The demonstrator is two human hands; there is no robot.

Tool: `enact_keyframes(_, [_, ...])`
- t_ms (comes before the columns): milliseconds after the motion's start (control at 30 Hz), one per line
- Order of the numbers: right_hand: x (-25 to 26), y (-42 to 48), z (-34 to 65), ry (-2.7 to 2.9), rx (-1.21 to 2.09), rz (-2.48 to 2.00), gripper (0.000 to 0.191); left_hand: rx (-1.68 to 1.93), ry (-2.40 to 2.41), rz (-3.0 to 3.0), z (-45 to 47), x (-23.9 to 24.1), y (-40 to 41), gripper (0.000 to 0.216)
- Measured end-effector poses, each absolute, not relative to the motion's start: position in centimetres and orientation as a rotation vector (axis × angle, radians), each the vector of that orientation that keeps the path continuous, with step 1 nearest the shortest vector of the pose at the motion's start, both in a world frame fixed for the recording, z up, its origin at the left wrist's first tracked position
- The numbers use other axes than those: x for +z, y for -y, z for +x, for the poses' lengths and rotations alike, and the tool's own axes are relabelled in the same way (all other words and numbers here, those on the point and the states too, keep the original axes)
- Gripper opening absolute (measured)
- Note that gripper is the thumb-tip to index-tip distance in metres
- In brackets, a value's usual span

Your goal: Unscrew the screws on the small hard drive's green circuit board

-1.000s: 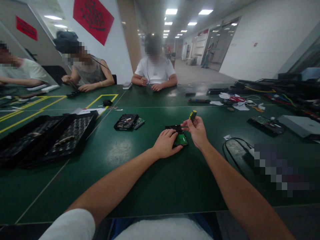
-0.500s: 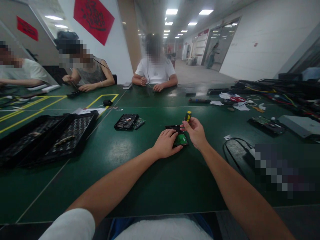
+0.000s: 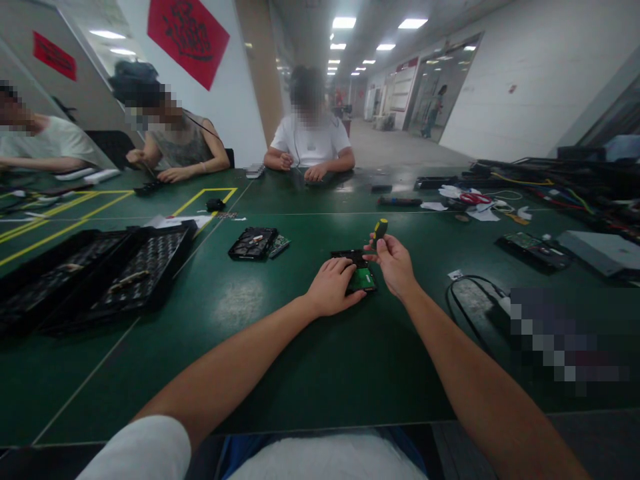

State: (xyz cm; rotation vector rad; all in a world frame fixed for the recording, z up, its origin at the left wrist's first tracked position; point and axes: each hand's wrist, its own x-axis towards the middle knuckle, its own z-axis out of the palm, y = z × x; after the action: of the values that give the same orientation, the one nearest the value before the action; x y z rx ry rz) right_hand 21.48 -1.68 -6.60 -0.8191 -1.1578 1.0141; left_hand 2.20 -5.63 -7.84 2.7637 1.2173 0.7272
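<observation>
My left hand [image 3: 331, 287] lies over a black hard drive [image 3: 345, 255] on the green table, its fingers across the top and the thumb at the near edge. Part of the drive's green circuit board [image 3: 363, 280] shows to the right of the fingers. A yellow-and-black screwdriver [image 3: 381, 230] is pinched in my right hand [image 3: 397, 263], just above the drive's right side. Its handle points up and leans slightly right; I cannot make out the tip. Left of the drive lie another opened black drive casing [image 3: 253, 243] and a loose circuit board [image 3: 279, 246].
Black trays [image 3: 125, 277] stand on the left. To the right are another drive [image 3: 533, 250], a grey metal box [image 3: 600, 252], a black cable [image 3: 467, 313] and piled wires [image 3: 565, 193]. Red-handled scissors [image 3: 475, 198] lie among paper scraps. Several people sit across the table.
The screwdriver and my right hand have shifted slightly right, and the handle now leans more to the right. My left hand has stayed on the hard drive.
</observation>
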Motion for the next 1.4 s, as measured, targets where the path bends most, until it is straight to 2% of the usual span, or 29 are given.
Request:
enact_keyframes(300, [-6.43, 1.9, 21.32, 1.116, 1.073, -0.755, 0.036, 0.735, -1.215, 2.763, 2.21, -8.03, 5.54, 0.07])
enact_keyframes(533, [-6.35, 2.17, 21.02, 1.16, 0.962, -0.809, 0.044, 0.735, -1.214, 2.763, 2.22, -7.87, 5.61, 0.068])
enact_keyframes(933, [-6.42, 1.94, 21.31, 1.152, 1.095, -0.778, 0.04, 0.733, -1.218, 2.776, 2.21, -7.93, 5.59, 0.07])
enact_keyframes(1200, [-6.38, 2.31, 20.94, 1.189, 0.997, -0.825, 0.048, 0.719, -1.226, 2.764, 2.28, -7.72, 5.67, 0.069])
enact_keyframes(1400, [-6.2, 2.24, 21.28, 1.181, 1.025, -0.815, 0.043, 0.717, -1.216, 2.75, 2.19, -7.73, 5.65, 0.068])
